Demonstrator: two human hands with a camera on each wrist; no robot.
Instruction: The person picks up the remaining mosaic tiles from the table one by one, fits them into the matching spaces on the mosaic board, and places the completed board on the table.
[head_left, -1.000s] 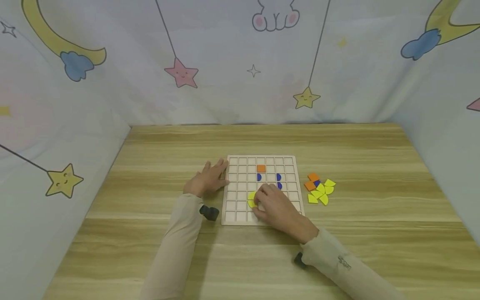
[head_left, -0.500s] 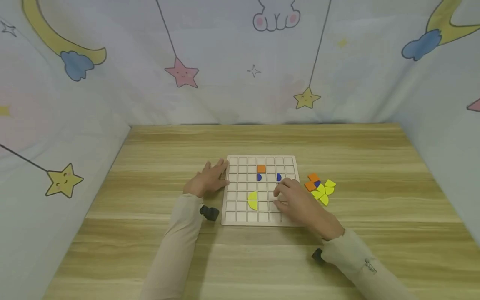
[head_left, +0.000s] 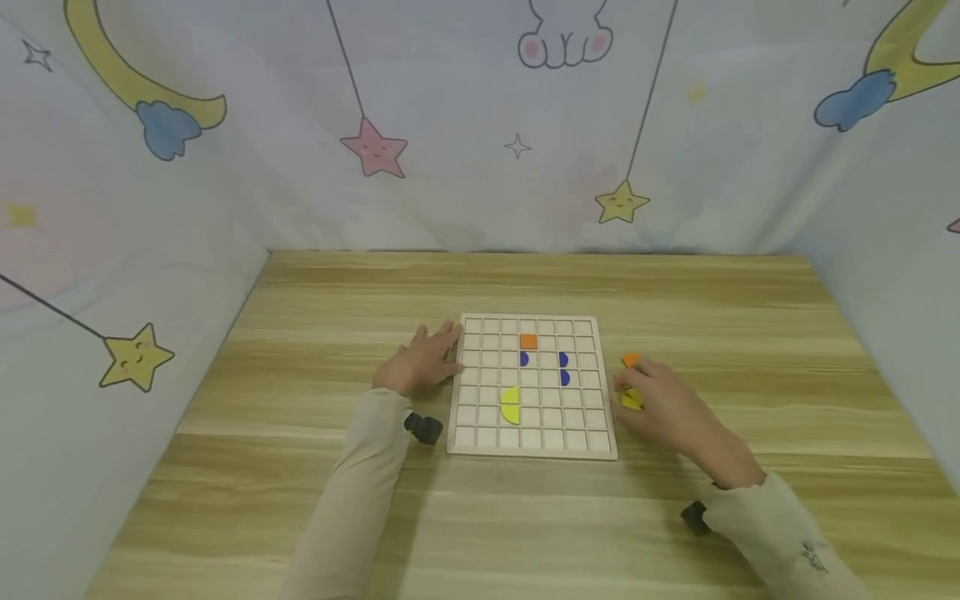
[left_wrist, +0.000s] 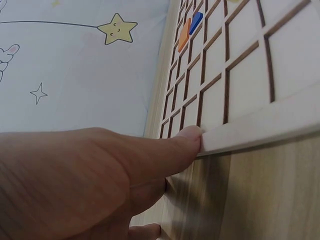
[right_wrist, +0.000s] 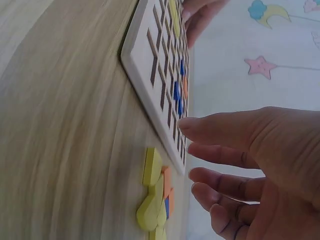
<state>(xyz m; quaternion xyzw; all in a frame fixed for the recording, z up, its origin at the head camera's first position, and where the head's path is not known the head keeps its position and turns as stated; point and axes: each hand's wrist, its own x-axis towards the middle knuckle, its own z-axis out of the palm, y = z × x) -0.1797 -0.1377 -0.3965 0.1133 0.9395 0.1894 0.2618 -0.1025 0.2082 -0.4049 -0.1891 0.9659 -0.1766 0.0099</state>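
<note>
A pale wooden grid board (head_left: 531, 450) lies mid-table, seen in all views. In its cells sit an orange square tile (head_left: 528, 342), several blue half-round tiles (head_left: 565, 377) and two yellow quarter-round tiles (head_left: 510, 414). My left hand (head_left: 420, 360) rests at the board's left edge, fingers straight, with the thumb touching the rim in the left wrist view. Over the loose pile to the right is my right hand (head_left: 667, 408), fingers relaxed and nothing between them in the right wrist view. That view shows the pile's yellow tiles (right_wrist: 148, 212), with orange and blue ones beside them.
The wood-grain table (head_left: 337, 292) reaches back to a hanging cloth (head_left: 450, 200) printed with stars and moons. A dark wrist camera (head_left: 424, 428) sits by the left cuff, another dark wrist camera (head_left: 694, 517) by the right one.
My right hand has moved right, off the board by the yellow tiles to the loose pile, uncovering the board's tiles. The left hand stays at the edge. The head view has shifted slightly.
</note>
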